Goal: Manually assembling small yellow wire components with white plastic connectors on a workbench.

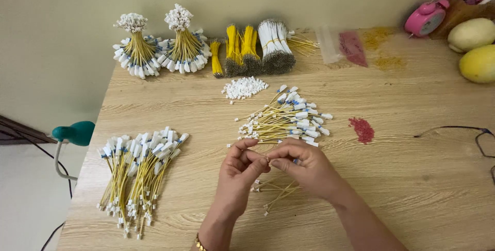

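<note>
Both hands meet over the desk (402, 179). The left hand (238, 171) and right hand (304, 166) pinch one thin yellow wire (267, 156); a loose wire pile (286, 119) lies at twelve o'clock.

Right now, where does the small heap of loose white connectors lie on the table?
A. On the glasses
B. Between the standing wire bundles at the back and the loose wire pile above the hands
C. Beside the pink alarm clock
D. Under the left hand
B: the heap of white connectors sits just in front of the standing wire bundles and behind the loose wire pile.
</note>
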